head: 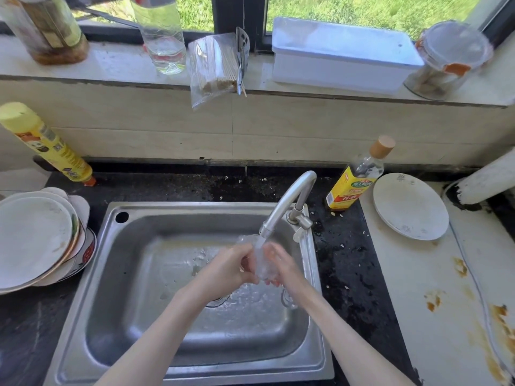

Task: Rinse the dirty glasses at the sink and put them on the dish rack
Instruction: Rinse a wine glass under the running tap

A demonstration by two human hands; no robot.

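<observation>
A clear glass [257, 259] is held under the running faucet [287, 203], above the steel sink [117, 274]. My left hand [227, 270] grips the glass from the left with curled fingers. My right hand [280, 264] holds it from the right, fingers wrapped round its lower part. Water streams from the spout onto the glass and splashes into the basin around the drain. The glass is blurred by water and partly hidden by my fingers.
A stack of plates [36, 240] stands left of the sink. Right of the faucet are a yellow-labelled bottle [354, 179] and a white plate [409, 206] on a stained white surface. A yellow bottle [47, 146] leans at the back left. Jars and a white box [342, 55] line the windowsill.
</observation>
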